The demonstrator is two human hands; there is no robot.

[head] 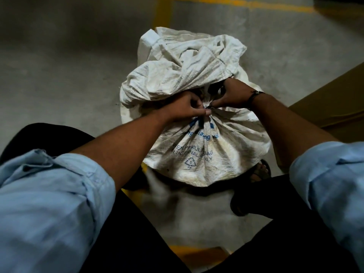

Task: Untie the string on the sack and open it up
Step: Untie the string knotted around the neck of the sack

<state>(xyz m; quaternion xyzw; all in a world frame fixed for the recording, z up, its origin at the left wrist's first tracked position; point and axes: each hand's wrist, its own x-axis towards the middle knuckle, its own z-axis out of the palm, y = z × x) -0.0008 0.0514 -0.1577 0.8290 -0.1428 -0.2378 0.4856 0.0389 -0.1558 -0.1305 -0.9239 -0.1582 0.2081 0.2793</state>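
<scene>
White woven polypropylene sack (pixel 199 154) stands upright on the grey concrete floor (pixel 59 62), centre frame, between the person's feet. Blue lettering and a recycling triangle printed on the near face, partly lost in folds.

Neck is gathered tight at about frame centre. Fabric creases radiate out from that point toward 6 o'clock. Loose top of the sack flops over in a crumpled mass toward 12 o'clock from the neck.

String (pixel 207 108): dark, thin, wrapped around the gathered neck. Only a short bit shows between the two hands. Knot detail too small and dark to read.

Left hand (pixel 185 107) comes in from 8 o'clock, fingers curled closed, thumb and fingertips pinched at the neck right on the string. Right hand (pixel 230 95) comes in from 3 o'clock, fingers bunched and pinched at the same spot from the other side. Both hands touch the sack; fingertips nearly meet at the tie. Whether each pinch has the string itself or just fabric: cannot tell.

Dark wristband (pixel 254 96) on the right wrist. Light blue sleeves (pixel 49 203) rolled to the elbows, dark trousers. Sandalled foot (pixel 260 171) at 5 o'clock from the sack, just beside its base.

Yellow painted floor lines (pixel 163 10) at 12 o'clock. Brown cardboard (pixel 334 103) at 3 o'clock, near the sack.
</scene>
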